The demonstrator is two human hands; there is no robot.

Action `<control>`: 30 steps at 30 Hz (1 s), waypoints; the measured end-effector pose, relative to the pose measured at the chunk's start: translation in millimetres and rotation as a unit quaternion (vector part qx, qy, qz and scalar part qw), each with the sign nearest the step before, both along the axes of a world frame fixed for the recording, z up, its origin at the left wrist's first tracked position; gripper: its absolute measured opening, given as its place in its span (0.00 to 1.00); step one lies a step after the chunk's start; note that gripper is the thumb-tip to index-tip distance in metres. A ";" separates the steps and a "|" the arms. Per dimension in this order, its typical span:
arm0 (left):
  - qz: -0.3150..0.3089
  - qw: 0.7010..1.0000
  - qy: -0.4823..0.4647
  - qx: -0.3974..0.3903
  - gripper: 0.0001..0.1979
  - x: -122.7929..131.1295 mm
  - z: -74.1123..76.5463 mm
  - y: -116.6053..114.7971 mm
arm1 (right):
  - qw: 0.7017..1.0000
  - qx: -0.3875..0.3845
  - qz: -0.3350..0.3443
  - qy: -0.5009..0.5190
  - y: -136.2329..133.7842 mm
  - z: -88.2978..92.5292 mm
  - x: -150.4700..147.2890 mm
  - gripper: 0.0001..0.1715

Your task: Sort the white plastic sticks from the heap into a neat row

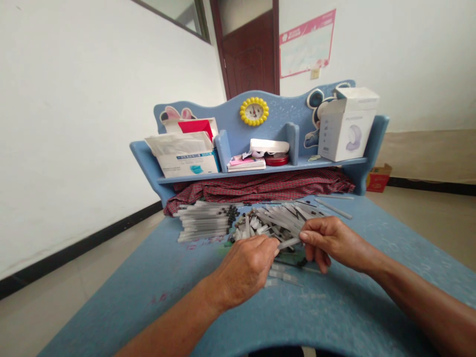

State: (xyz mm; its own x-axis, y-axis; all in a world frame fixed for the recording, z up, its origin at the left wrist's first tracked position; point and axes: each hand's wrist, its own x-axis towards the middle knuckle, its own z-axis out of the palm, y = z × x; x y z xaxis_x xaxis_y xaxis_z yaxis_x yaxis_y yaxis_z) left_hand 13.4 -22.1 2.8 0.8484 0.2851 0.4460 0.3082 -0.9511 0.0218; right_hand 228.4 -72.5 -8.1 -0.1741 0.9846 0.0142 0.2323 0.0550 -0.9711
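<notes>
Between my two hands, a translucent whitish pen barrel (289, 243) is held almost level above the blue table. My left hand (248, 265) has its fingers closed at the barrel's left end, and its fingertips are mostly hidden. At the other end, my right hand (323, 239) pinches it between thumb and forefinger. Just beyond is a loose pile of pen parts (277, 218), with clear tubes, small caps and dark thin pieces. To its left lies a neat stack of pens (204, 221) with black ends facing right. Several clear caps (282, 275) lie under my hands.
Behind the pens, a red plaid cloth (267, 186) is bunched beneath a blue shelf (208, 176). The shelf carries a mask box (186, 161), a red round tin (277, 159) and a white carton (347, 126). Loose tubes (333, 208) lie at the back right.
</notes>
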 end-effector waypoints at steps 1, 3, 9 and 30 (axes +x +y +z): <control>0.001 1.000 0.001 -0.008 0.11 -0.1 0.4 0.1 | 1.000 -0.001 0.000 0.013 0.2 0.0 0.4 0.20; 0.006 1.000 -0.001 -0.024 0.10 -0.4 1.6 0.4 | 0.999 0.000 -0.001 0.047 0.4 1.1 1.6 0.17; 0.006 0.999 -0.009 -0.052 0.10 -0.5 4.1 0.5 | 0.991 0.033 -0.035 0.123 1.9 6.5 2.6 0.14; 0.076 0.943 0.126 -0.300 0.11 -33.7 43.2 40.7 | 0.983 0.063 -0.148 0.091 4.8 21.5 47.4 0.11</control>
